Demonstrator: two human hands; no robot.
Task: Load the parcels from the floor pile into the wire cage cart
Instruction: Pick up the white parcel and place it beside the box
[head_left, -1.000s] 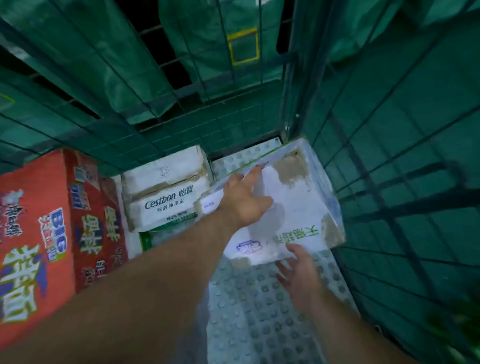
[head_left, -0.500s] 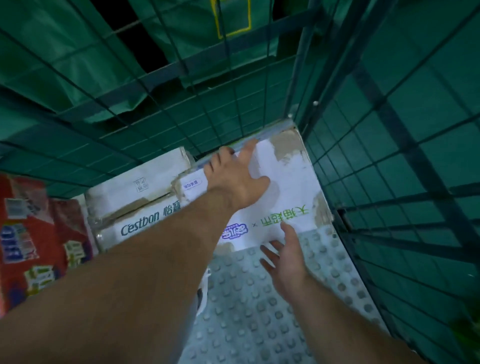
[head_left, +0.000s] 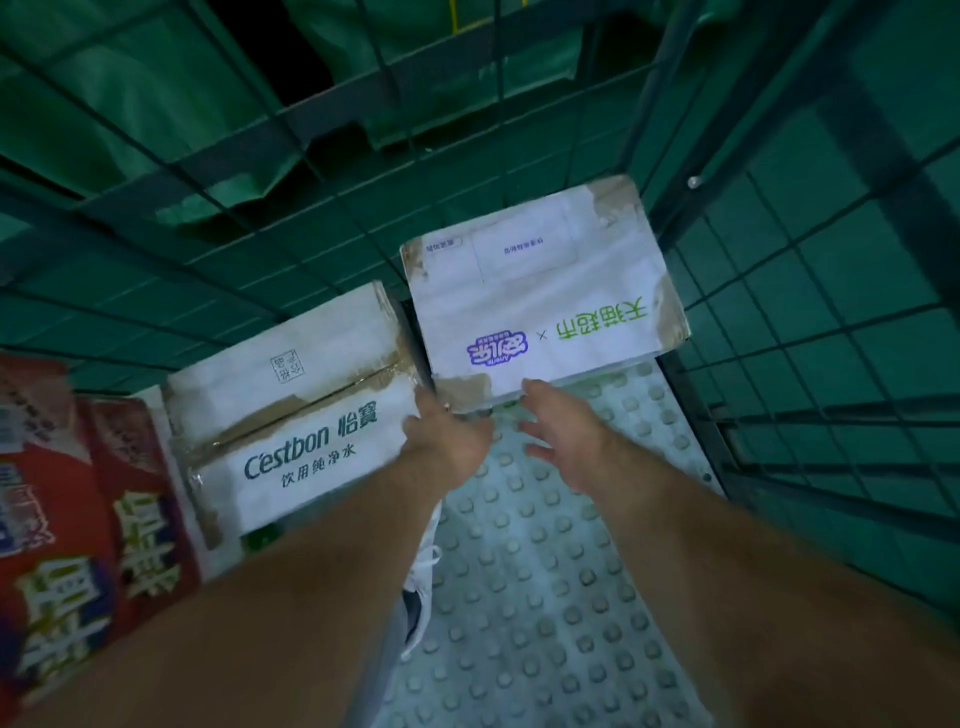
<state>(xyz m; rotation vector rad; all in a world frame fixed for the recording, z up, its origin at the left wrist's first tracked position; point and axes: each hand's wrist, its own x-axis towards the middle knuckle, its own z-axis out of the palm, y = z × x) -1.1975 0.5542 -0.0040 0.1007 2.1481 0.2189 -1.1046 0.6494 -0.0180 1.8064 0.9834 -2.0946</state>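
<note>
Inside wire cage cart (head_left: 779, 291): three parcels (head_left: 540, 296); two hands, left hand (head_left: 447, 441), right hand (head_left: 566, 441), loose-fingered, empty.

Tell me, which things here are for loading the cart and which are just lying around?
For the job: white parcel, Cestbon water box, red carton, wire cage cart, left hand, right hand.
Just lying about: green sacks behind the mesh.

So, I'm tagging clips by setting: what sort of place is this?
Probably a parcel depot or warehouse, seen from inside a green wire cage cart with a studded floor. Taped cartons, like the Cestbon box and a white parcel, sit against its back wall.
</note>
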